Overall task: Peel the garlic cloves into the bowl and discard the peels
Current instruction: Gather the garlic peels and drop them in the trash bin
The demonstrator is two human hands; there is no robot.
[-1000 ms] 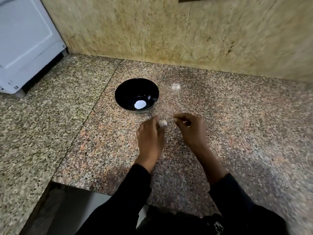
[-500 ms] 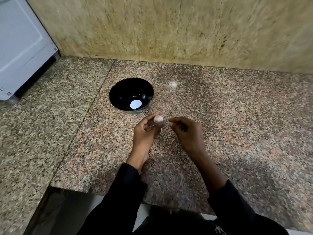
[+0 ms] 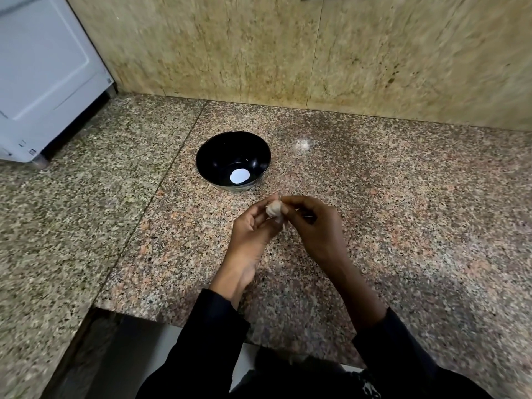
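1. My left hand grips the garlic clove at its fingertips, above the table;
2. my right hand pinches the clove's right side;
3. the black bowl sits just beyond, to the left.

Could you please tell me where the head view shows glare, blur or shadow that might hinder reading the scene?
In the head view, a white glare spot sits inside the glossy black bowl and a fainter one on the speckled granite counter; the beige stone wall is motion-smeared; the pale garlic clove is soft, pinched between left hand and right hand; shadow darkens the counter's near edge.
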